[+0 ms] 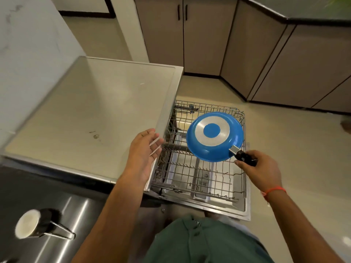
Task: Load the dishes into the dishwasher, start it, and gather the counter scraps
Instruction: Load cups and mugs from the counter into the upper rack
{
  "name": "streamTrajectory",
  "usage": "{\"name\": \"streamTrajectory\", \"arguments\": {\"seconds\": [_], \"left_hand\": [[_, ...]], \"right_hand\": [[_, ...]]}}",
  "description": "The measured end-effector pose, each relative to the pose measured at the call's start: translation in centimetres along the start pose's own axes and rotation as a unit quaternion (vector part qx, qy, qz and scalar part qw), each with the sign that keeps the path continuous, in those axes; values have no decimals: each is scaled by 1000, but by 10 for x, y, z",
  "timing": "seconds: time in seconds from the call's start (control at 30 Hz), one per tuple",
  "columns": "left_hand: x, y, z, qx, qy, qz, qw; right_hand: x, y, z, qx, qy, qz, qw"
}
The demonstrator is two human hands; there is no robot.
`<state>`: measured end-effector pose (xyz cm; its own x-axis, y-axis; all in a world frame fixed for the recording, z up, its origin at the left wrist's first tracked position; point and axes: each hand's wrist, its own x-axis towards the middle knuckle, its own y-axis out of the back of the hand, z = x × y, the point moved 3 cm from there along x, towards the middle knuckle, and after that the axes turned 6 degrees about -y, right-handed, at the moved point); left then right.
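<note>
Blue pan (214,136), upside down, hangs over the pulled-out rack (201,173); right hand (260,168) wraps its black handle (245,158), left hand (144,149) spread, holding nothing, beside the desk (85,111) edge. Stiff metal, probably light but front-heavy; handle is the right hold.

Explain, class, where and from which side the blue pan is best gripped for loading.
Grip the black handle, from the near right, as the right hand does. It juts clear of the upturned blue pan; the round body offers no hold above the rack.
</note>
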<state>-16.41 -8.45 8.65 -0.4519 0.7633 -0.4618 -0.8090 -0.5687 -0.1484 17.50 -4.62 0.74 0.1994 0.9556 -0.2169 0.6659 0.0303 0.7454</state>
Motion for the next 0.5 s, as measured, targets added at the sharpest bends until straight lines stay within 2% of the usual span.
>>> {"name": "streamTrajectory", "arguments": {"seconds": [0.13, 0.33, 0.5], "left_hand": [[-3, -13, -5, 13, 1, 36, 999], [-7, -35, -14, 93, 21, 57, 994], [-13, -45, -15, 143, 38, 90, 985]], "right_hand": [[29, -23, 2, -20, 32, -75, 996], [75, -72, -2, -19, 64, -163, 984], [109, -118, -6, -81, 105, -219, 967]]}}
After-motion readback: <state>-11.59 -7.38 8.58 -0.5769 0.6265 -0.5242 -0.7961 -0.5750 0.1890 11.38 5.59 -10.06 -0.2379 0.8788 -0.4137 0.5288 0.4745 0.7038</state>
